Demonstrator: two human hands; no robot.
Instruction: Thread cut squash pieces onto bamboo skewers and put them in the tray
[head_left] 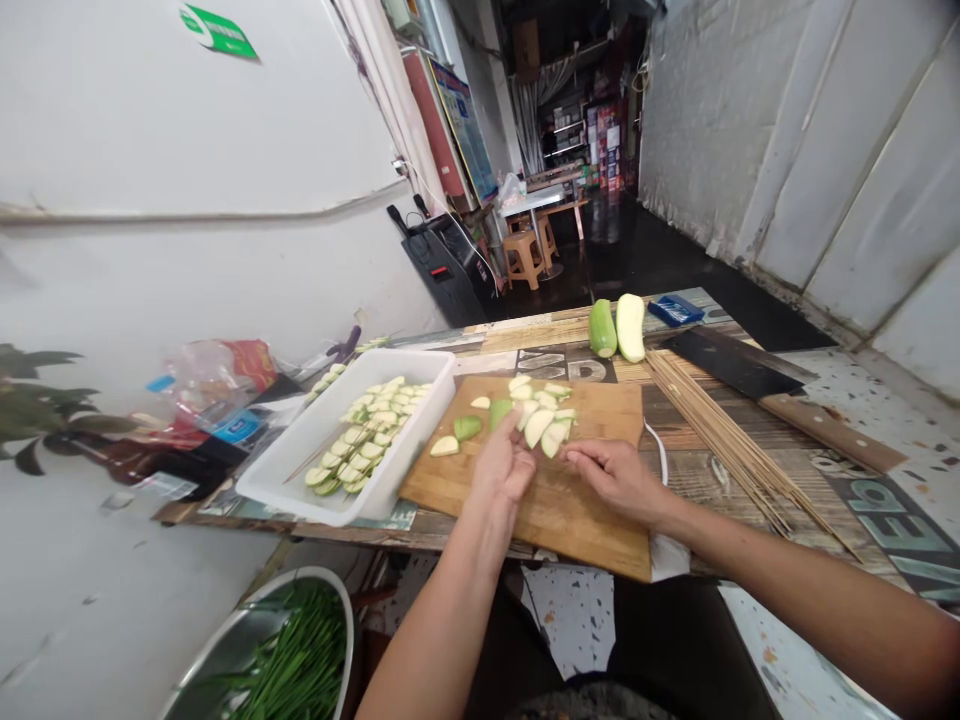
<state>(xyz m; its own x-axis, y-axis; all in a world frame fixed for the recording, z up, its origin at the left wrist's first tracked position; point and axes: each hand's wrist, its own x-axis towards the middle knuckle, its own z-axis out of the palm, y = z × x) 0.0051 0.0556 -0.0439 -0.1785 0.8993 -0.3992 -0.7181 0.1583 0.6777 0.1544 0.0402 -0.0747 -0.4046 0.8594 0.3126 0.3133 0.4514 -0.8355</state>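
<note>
My left hand (pixel 506 465) is closed on a pale zucchini slice (pixel 538 428) with a green rim, above the wooden cutting board (pixel 592 520). Just to the right, my right hand (pixel 619 480) is pinched on what looks like a thin bamboo skewer, mostly hidden by the fingers. Its fingertips are close to another slice (pixel 555 438). More cut slices (pixel 544 398) lie loose behind the hands. Left of them on the board are a green zucchini piece (pixel 467 428) and a single slice (pixel 445 446).
A white plastic tray (pixel 259 480) of skewered slices stands left. Two zucchinis (pixel 602 328), a blue packet (pixel 676 310), a cleaver (pixel 735 362) and a bundle of bamboo skewers (pixel 720 440) lie behind and right. Below left is a metal bowl (pixel 351 620) of green stalks.
</note>
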